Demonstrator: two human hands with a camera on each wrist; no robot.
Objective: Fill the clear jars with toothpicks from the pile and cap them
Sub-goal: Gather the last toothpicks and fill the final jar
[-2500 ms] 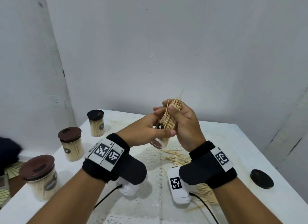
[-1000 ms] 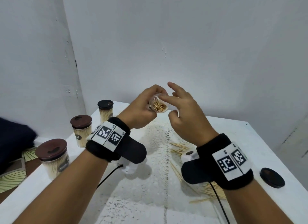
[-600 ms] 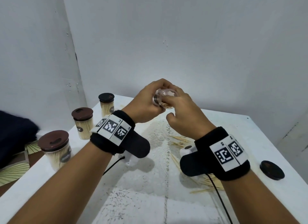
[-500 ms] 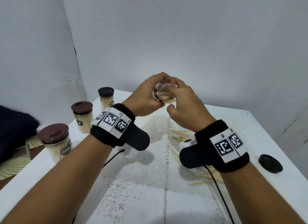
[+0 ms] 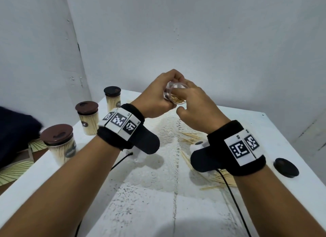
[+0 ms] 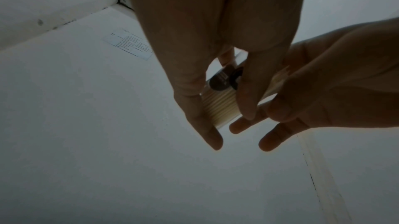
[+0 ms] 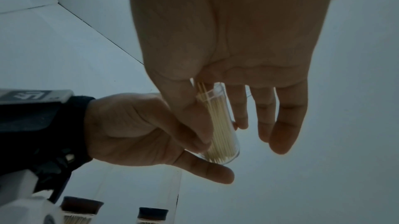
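Table: white top, set in a corner between two plain walls.
Capped jars: three stand in a row along the left edge, all filled with toothpicks. Near jar and middle jar carry brown caps; far jar carries a black cap.
Loose cap: black, lies flat near the right edge, well apart from both hands.
Pile: loose toothpicks scattered on the table below the right wrist; the wristband and camera hide part of it.
Dark cloth: off the table's left edge, over a fan-patterned surface.
Obstruction: in the head view the right-hand fingers cover much of the jar mouth; both wrist views are dim and backlit.
Open jar: clear, uncapped, held in the air above the far middle of the table, tilted with its mouth toward the person. Toothpicks fill part of it and lie along its length.
Left hand: fingers and thumb curl round the jar body and carry it; a dark label shows between the fingers in the left wrist view.
Right hand: index finger reaches across the jar mouth. Thumb is bent below the rim, apart from the finger. The other fingers hang nearly straight beside the jar and grip nothing.
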